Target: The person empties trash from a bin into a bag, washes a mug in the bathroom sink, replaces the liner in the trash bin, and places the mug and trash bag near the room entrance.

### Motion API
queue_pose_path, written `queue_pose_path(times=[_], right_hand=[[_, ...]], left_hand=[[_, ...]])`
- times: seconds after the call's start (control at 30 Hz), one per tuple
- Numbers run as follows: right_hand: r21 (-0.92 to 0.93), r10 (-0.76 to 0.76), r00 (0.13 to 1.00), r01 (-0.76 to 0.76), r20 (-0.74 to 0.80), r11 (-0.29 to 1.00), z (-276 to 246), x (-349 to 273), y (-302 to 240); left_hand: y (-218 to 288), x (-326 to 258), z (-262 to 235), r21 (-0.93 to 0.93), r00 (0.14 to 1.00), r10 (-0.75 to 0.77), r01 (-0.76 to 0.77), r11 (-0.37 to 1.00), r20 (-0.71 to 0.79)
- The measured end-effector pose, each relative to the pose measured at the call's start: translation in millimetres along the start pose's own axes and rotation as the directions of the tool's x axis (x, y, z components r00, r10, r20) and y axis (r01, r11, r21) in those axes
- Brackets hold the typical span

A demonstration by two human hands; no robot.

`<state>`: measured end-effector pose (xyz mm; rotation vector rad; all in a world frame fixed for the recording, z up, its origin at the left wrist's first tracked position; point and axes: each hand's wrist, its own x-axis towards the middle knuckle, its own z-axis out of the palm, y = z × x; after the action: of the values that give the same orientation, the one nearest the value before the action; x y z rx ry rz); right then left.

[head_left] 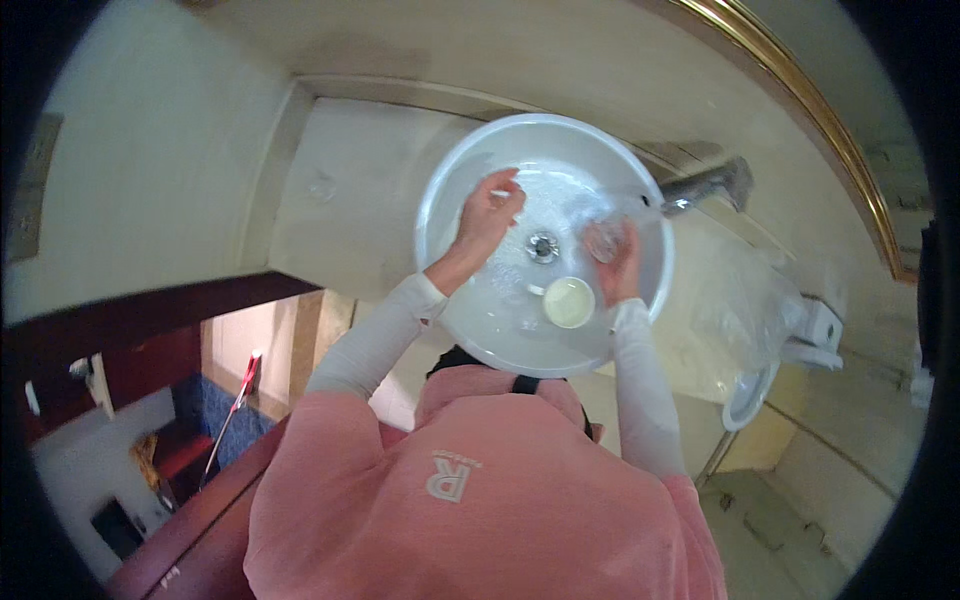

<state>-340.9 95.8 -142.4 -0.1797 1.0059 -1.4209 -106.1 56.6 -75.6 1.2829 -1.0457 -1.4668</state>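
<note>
Over the left side of a round white washbasin (430, 215), my left hand (488, 218) hangs with loosely bent fingers, and nothing shows in it. On the basin's right side, my right hand (626, 262) is closed around a clear cup (603, 240), its outline blurred by water and glare. Near that hand, a white mug (569, 303) sits low in the basin, handle toward the left. A metal drain (542, 247) lies between my hands. The grey metal faucet (705, 189) reaches over the basin's right rim, toward the cup.
Clear plastic wrapping (735, 310) lies on the counter (350, 190) right of the basin. Beyond it are a small white box (820, 325) and a round white-rimmed object (750, 398). A gold-framed mirror (800, 85) hangs at upper right. A red-topped pole (235, 408) leans at lower left.
</note>
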Motion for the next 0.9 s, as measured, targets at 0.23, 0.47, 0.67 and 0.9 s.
queue_pose_path(times=[0.23,0.47,0.67,0.9], right_hand=[[0.55,0.313,0.942,-0.2,-0.118,0.811,1,8,-8],[0.79,0.501,0.864,-0.339,0.047,0.51,14,0,-18],[0.507,0.37,0.903,-0.218,-0.22,0.834,26,-19,-20],[-0.508,-0.294,0.93,0.148,-0.221,0.848,17,-26,-13]], left_hand=[[-42,-1,-214,0.569,0.441,0.465,0.136,0.811,-0.768],[-133,69,-334,0.364,0.477,0.174,0.342,0.866,-0.861],[-147,94,-328,0.511,0.509,0.37,0.169,0.843,-0.777],[-51,56,-296,0.31,0.596,0.323,-0.129,0.942,-0.735]])
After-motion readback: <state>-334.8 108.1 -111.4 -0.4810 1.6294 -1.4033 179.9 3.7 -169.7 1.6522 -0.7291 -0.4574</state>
